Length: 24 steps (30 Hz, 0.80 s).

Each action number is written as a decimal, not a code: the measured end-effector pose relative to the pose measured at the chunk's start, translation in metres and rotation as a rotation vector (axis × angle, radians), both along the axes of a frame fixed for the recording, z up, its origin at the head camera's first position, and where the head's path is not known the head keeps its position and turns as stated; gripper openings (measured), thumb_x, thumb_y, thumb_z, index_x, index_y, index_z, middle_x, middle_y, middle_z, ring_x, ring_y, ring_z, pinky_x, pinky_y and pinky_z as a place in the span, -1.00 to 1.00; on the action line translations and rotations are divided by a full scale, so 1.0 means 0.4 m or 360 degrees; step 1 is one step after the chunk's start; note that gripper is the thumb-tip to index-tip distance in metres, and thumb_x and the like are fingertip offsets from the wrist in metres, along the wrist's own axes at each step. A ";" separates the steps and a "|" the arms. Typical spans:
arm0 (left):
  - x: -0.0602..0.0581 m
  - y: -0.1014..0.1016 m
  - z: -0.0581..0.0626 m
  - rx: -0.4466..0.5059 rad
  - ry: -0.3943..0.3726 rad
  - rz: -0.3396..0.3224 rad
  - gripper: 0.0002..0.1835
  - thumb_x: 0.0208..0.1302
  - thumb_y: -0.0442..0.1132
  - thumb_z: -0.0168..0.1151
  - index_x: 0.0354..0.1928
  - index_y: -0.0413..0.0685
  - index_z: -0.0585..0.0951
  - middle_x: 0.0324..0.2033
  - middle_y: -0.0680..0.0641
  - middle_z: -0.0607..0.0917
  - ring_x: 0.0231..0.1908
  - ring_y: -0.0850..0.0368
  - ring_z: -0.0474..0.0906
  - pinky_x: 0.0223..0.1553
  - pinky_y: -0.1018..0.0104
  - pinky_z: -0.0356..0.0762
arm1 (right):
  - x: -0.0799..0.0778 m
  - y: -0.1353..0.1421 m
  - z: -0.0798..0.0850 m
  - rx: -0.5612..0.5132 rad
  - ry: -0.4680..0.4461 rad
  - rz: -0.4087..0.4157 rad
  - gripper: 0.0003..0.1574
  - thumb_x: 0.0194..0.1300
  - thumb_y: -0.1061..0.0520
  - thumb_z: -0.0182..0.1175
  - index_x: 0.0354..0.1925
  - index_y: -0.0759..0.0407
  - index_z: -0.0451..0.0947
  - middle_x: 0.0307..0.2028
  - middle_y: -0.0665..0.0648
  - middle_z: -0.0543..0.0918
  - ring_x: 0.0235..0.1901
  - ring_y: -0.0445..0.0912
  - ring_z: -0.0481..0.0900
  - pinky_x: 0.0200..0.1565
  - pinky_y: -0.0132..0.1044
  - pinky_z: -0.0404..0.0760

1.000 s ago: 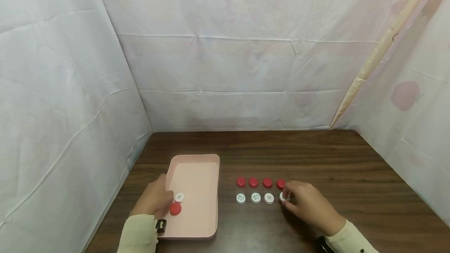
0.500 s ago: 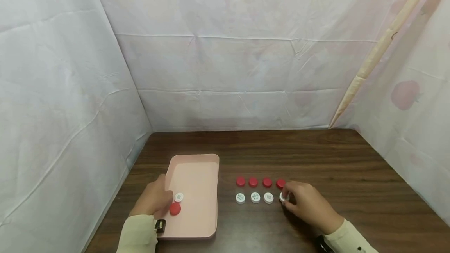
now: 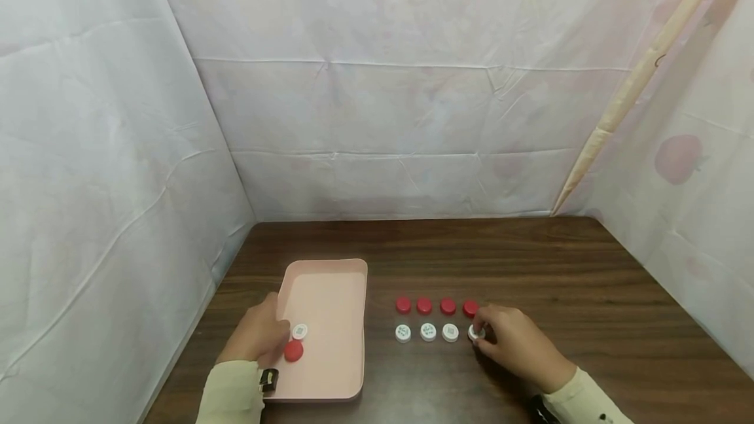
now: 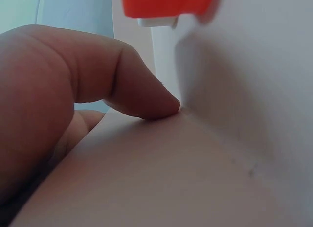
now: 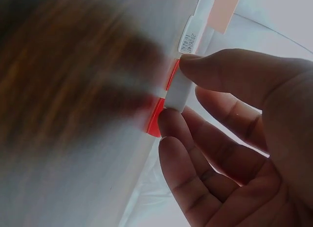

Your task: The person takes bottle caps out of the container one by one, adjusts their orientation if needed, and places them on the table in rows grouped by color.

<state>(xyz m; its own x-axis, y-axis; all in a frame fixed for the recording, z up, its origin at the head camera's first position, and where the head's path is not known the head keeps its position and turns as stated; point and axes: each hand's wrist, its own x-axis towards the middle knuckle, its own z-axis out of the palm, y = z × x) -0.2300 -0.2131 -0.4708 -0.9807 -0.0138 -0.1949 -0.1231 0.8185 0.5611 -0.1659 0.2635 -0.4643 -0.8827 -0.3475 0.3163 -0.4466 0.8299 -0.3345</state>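
Observation:
My left hand [image 3: 252, 334] grips the left wall of a pink tray [image 3: 332, 296]; in the left wrist view one digit [image 4: 139, 90] presses on the wall's inner side. Inside the tray, near that hand, lie a red bottle cap [image 3: 293, 351] and a white bottle cap [image 3: 300, 332]. To the right, my right hand [image 3: 521, 345] pinches a white bottle cap [image 5: 179, 92] between thumb and fingertips, at the right end of a row of white caps [image 3: 428, 332]. Whether this cap touches the table is hard to tell.
Behind the white caps runs a row of several red bottle caps [image 3: 424, 306], its right end close to my right fingers. Dark wooden table [image 3: 448, 254] spreads around the tray and rows. White cloth walls [image 3: 377, 116] enclose the back and sides.

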 end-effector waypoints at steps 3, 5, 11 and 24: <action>0.003 0.001 0.001 0.0005 -0.0001 0.0001 -0.29 0.23 -0.30 0.17 0.43 -0.36 0.27 0.21 -0.45 0.57 0.01 -0.22 0.61 0.19 -0.44 0.50 | 0.000 0.000 -0.002 0.0002 -0.0006 0.0006 -0.64 0.02 0.24 0.55 -0.38 -0.13 0.60 -0.44 -0.22 0.57 -0.45 -0.31 0.48 -0.42 -0.45 0.50; 0.005 0.002 0.002 0.0011 -0.0006 0.0007 -0.29 0.24 -0.30 0.17 0.43 -0.35 0.26 0.22 -0.44 0.57 0.02 -0.23 0.61 0.20 -0.45 0.49 | 0.000 0.000 -0.003 -0.0001 -0.0016 0.0007 -0.64 0.02 0.24 0.56 -0.37 -0.13 0.60 -0.45 -0.22 0.56 -0.46 -0.31 0.47 -0.43 -0.46 0.48; 0.008 0.005 0.004 0.0029 -0.0025 0.0025 -0.28 0.26 -0.30 0.17 0.46 -0.32 0.25 0.24 -0.43 0.56 0.02 -0.23 0.60 0.20 -0.47 0.47 | 0.001 0.001 -0.005 -0.0008 -0.0035 -0.0004 -0.64 0.03 0.24 0.56 -0.37 -0.13 0.60 -0.45 -0.22 0.56 -0.47 -0.32 0.46 -0.43 -0.46 0.47; 0.006 0.001 0.010 0.0026 -0.0004 -0.0010 -0.41 0.38 -0.26 -0.01 0.43 -0.32 0.29 0.21 -0.42 0.58 0.00 -0.20 0.60 0.17 -0.42 0.51 | -0.001 0.002 -0.001 -0.0012 -0.0100 0.0001 -0.66 0.07 0.23 0.55 -0.35 -0.13 0.60 -0.42 -0.22 0.59 -0.45 -0.32 0.48 -0.43 -0.45 0.50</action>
